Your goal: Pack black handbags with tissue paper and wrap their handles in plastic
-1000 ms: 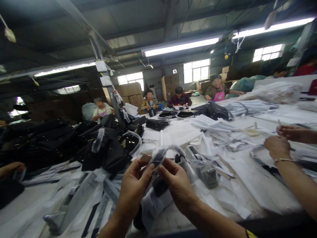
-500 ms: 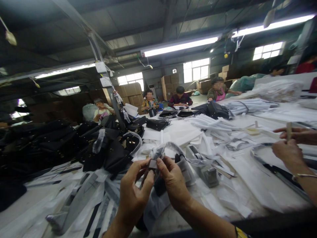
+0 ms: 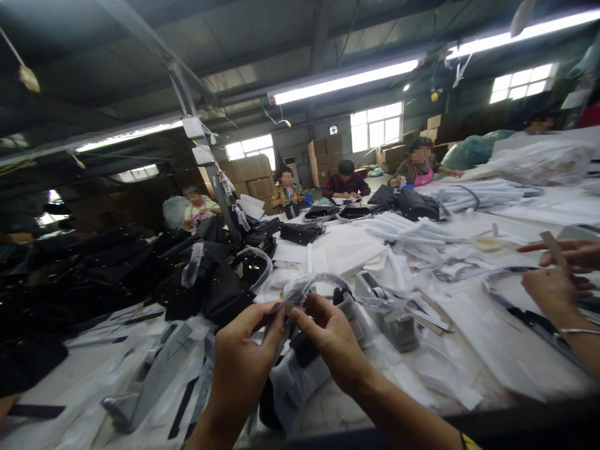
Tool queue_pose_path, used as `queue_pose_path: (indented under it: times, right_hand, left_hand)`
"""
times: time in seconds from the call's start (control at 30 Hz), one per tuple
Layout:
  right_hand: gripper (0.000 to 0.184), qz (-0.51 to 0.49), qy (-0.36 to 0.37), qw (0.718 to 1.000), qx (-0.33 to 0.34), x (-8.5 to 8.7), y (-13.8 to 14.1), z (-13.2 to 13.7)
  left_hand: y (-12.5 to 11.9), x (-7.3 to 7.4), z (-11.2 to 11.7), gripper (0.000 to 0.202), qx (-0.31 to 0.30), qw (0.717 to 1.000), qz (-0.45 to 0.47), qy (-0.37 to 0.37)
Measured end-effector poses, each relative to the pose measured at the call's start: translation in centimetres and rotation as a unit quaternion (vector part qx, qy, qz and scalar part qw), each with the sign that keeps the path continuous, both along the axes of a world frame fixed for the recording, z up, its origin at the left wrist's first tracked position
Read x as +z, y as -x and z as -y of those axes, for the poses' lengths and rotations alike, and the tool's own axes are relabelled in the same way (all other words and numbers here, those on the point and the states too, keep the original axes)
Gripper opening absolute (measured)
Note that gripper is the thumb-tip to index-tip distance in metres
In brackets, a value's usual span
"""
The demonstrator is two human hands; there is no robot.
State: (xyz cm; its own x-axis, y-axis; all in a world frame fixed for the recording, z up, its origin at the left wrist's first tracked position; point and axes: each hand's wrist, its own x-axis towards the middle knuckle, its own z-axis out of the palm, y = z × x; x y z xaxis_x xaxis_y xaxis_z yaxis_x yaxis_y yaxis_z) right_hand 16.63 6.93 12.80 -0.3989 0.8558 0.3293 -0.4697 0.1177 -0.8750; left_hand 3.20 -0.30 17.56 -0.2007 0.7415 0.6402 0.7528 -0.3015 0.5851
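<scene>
Both hands meet at a strap wrapped in see-through plastic (image 3: 296, 289), which looks like a bag handle and curves up to the right. My left hand (image 3: 246, 356) is closed, thumb and fingers pinching the wrapped strap. My right hand (image 3: 335, 340) grips it from the other side, its thumb close to the left fingertips. Whatever small piece lies between the fingertips is hidden. Under and behind my hands lies a black bag part with whitish wrapping (image 3: 300, 381).
Black bags (image 3: 220, 290) are heaped at the left. White padding rolls (image 3: 407, 230) and grey wrapped pieces (image 3: 398, 328) lie ahead and right. A co-worker's hands (image 3: 553, 284) hold a flat stick at the right edge. Several people sit across the table (image 3: 473, 300).
The small pale piece seen between my fingertips no longer shows; my fingers have closed tighter on the wrapped strap. My left hand tilted slightly left. The co-worker's flat stick has tipped over.
</scene>
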Motion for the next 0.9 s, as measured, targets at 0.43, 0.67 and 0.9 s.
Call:
queue_pose_path:
  times: [0.43, 0.67, 0.9]
  right_hand:
    - [0.029, -0.097, 0.046, 0.994, -0.013, 0.5, 1.8, 0.4]
    - [0.03, -0.114, 0.059, 0.992, 0.017, 0.0, 1.2, 0.6]
    - [0.034, -0.074, 0.048, 0.996, 0.034, -0.2, -0.3, -0.5]
  left_hand:
    - [-3.2, -2.9, -0.3, 0.034, 0.209, 0.942, -0.236, -0.115]
    - [-4.3, -5.0, -0.6, 0.057, 0.208, 0.944, -0.248, -0.071]
    - [-2.3, -2.5, 0.0, 0.044, 0.101, 0.987, -0.122, -0.018]
